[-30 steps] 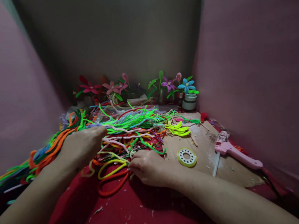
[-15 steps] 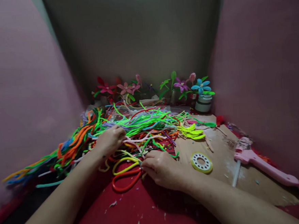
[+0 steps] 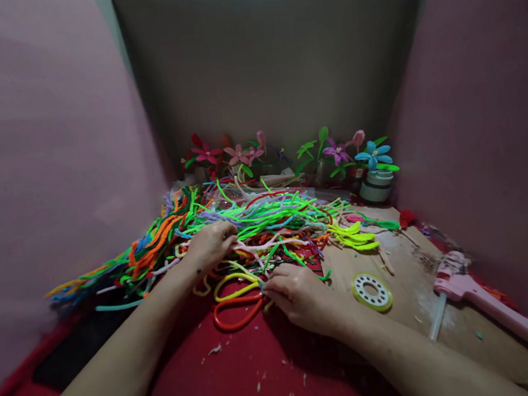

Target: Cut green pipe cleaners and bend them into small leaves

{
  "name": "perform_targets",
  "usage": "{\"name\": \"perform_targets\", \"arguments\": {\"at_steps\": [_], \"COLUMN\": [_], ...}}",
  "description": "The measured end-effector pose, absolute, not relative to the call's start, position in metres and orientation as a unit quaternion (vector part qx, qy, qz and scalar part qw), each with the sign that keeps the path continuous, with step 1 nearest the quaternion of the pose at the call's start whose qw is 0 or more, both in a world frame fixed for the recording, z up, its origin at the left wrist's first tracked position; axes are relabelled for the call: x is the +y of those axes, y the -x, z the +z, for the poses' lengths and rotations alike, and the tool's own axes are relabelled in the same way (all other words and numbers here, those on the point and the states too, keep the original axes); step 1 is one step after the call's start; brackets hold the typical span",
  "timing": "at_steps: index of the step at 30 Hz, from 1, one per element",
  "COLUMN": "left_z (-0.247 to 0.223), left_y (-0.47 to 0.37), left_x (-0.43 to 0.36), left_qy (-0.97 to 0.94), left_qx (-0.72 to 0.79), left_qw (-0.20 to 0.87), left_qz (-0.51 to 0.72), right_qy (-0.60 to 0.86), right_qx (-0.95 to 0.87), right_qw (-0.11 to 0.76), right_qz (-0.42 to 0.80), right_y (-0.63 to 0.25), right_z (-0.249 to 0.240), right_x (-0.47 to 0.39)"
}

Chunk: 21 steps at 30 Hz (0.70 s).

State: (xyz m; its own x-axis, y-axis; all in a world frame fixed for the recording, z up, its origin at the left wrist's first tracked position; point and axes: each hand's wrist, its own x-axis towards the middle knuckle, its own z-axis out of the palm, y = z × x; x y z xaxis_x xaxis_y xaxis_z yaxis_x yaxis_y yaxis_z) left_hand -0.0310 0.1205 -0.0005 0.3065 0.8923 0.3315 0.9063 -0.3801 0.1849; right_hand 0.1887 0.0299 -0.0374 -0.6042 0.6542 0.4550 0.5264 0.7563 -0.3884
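Note:
My right hand [image 3: 298, 295] is closed, its fingertips pinching the joined ends of a yellow loop [image 3: 237, 286] and a red loop [image 3: 238, 313] of pipe cleaner. The two loops point left, one beyond the other, over the red tabletop [image 3: 240, 368]. Farther back and to the left, my left hand [image 3: 212, 245] lies at the front of a tangled pile of coloured pipe cleaners [image 3: 269, 212]. Its fingers are curled together beside a pale pink stem [image 3: 271, 244]; whether they grip anything is too small to tell.
Cardboard [image 3: 417, 326] on the right bears a round yellow-and-white tape roll [image 3: 372, 292] and a pink glue gun [image 3: 497, 302]. Bright yellow pieces [image 3: 352, 237] lie beside the pile. Pipe-cleaner flowers [image 3: 372, 155] and a pale jar [image 3: 376, 186] stand along the back wall.
The whole view has shifted, so everything appears farther right. Both hands keep nearly the same places and poses among the things.

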Motion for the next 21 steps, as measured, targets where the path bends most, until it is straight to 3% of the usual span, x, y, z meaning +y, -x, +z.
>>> {"name": "perform_targets", "arguments": {"at_steps": [12, 21], "left_z": [0.013, 0.029], "left_y": [0.010, -0.027], "left_x": [0.119, 0.174], "left_qy": [0.754, 0.790], "left_qx": [-0.598, -0.585], "left_qw": [0.102, 0.076], "left_qz": [-0.251, -0.165], "right_qy": [0.325, 0.327], "right_qx": [-0.889, -0.891], "right_qw": [0.302, 0.297], "right_qz": [0.112, 0.105], "right_y": [-0.189, -0.188], "right_z": [-0.039, -0.039], "right_x": [0.030, 0.030]}}
